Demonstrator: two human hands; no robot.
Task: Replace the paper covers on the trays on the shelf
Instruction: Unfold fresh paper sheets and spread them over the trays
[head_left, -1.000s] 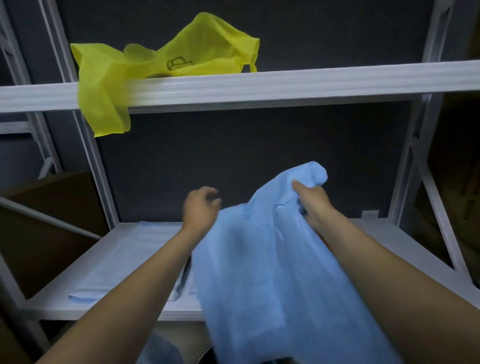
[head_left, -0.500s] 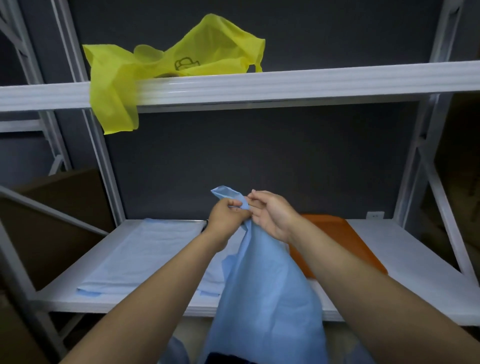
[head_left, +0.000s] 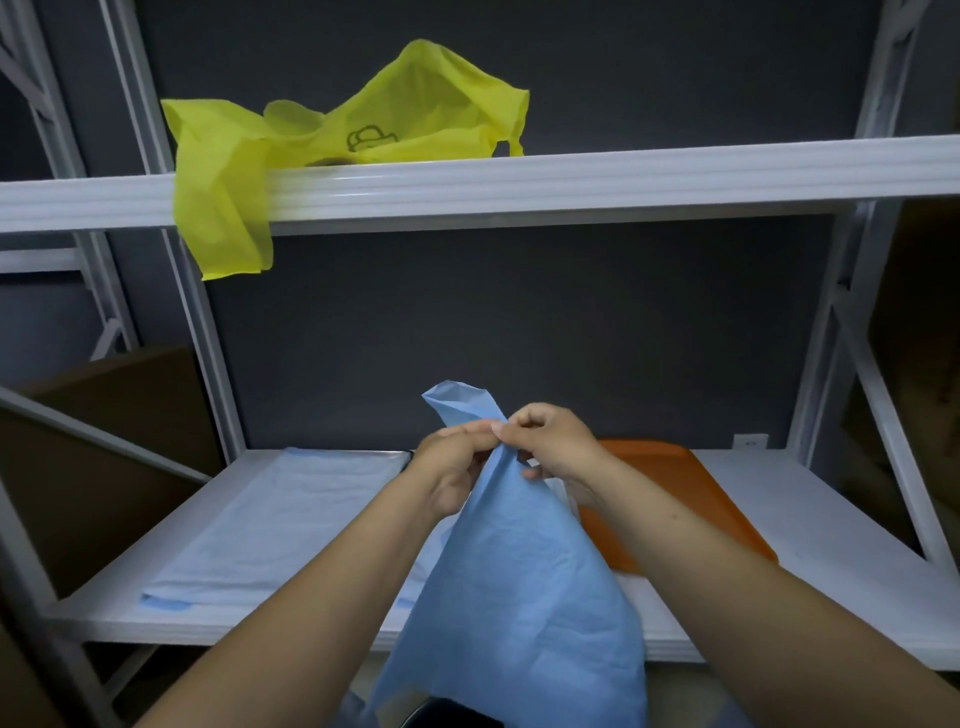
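A blue paper cover (head_left: 519, 597) hangs in front of the lower shelf (head_left: 810, 519), held by its top corner. My left hand (head_left: 452, 462) and my right hand (head_left: 556, 447) meet at that corner and both pinch it. Behind my right forearm an orange tray (head_left: 691, 499) lies bare on the shelf. At the left of the same shelf a tray is covered by a pale blue paper cover (head_left: 280, 525); only a dark strip of its far rim shows.
A yellow bag (head_left: 332, 150) lies on the upper shelf (head_left: 675, 176) and droops over its front edge. White uprights stand at both sides of the rack. Brown cardboard boxes (head_left: 104, 441) sit left and right of it. A dark wall is behind.
A second ago my right hand alone held the bunched cover up and my left hand was free. Both hands have since come together and now pinch one corner; the sheet hangs lower, uncovering the orange tray.
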